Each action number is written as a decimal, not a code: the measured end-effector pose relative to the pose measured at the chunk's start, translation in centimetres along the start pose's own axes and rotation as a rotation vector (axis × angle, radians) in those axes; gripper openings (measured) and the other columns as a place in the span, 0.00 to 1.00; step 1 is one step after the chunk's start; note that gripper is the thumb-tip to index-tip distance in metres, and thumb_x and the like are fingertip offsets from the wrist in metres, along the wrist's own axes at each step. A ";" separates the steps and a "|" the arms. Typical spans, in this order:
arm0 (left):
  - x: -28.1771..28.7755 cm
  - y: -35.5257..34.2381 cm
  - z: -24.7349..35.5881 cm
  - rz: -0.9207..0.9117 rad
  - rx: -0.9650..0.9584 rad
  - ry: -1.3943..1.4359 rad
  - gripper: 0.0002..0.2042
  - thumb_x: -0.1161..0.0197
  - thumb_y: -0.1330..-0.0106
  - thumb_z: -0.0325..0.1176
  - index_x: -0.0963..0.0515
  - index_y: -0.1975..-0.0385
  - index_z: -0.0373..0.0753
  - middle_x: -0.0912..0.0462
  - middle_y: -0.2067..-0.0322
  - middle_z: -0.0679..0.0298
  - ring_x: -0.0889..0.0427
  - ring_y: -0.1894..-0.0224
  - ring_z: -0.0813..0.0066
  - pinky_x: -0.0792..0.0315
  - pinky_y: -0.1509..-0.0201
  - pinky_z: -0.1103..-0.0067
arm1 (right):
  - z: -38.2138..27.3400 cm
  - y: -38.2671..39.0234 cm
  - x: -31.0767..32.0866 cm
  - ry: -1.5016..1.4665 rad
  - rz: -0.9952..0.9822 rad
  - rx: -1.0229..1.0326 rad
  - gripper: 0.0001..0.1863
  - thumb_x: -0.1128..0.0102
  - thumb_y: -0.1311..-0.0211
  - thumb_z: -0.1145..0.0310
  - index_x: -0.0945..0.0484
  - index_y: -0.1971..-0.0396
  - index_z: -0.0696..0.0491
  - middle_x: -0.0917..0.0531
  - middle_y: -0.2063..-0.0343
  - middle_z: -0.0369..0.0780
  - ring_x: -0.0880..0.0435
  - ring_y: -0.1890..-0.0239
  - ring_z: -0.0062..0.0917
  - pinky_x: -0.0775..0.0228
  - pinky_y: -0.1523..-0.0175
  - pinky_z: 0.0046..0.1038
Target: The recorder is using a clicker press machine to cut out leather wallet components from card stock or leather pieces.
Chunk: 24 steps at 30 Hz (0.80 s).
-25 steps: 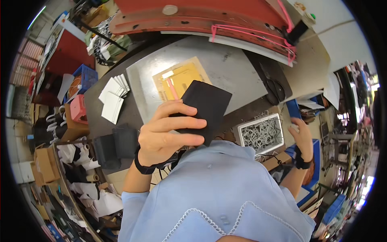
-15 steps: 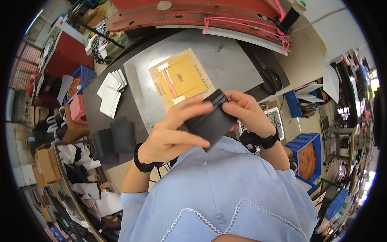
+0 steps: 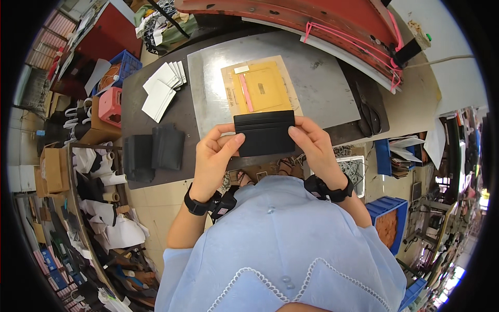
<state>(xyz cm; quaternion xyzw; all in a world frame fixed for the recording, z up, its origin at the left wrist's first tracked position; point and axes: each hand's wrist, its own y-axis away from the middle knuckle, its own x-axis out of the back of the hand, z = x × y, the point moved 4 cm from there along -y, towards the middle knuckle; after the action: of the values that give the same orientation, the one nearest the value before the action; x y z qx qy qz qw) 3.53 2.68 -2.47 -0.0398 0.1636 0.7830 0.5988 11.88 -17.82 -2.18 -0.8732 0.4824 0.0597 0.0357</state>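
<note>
A black card holder (image 3: 266, 139) with several stacked slots along its upper part is held up level in front of me. My left hand (image 3: 217, 148) pinches its left edge, thumb on the near face and fingers behind. On the right edge, my right hand (image 3: 313, 143) grips it the same way. Just beyond it lies a yellow template on a tan board (image 3: 267, 86), with a pink strip down its left part; the card holder covers the board's near edge. That board rests on a grey metal plate (image 3: 322, 67).
Left on the dark table (image 3: 136, 106) are fanned white card-shaped pieces (image 3: 158, 99) and two stacks of black pieces (image 3: 167, 145). Black scissors (image 3: 369, 117) lie at the right. A red machine beam (image 3: 291, 13) crosses the far side. Blue crates (image 3: 387, 221) stand at right.
The card holder has turned from a tilt to level and faces me squarely. My left hand, earlier spread across its front, now grips the left edge. The whole view has shifted.
</note>
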 end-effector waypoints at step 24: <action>5.5 2.6 -0.7 0.224 -0.025 0.096 0.13 0.38 0.28 0.29 0.26 0.49 0.32 0.13 0.64 0.56 0.13 0.66 0.78 0.19 0.64 0.81 | 2.7 -3.1 -4.9 -0.040 -0.050 -0.222 0.10 0.38 0.31 0.70 0.18 0.56 0.60 0.16 0.72 0.32 0.23 0.70 0.11 0.30 0.63 0.17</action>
<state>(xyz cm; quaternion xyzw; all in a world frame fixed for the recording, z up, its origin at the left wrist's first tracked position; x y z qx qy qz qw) -0.53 6.91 -4.06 -0.0661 0.1858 0.8442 0.4984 11.71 -11.74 -4.20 -0.8821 0.4501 0.1294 -0.0502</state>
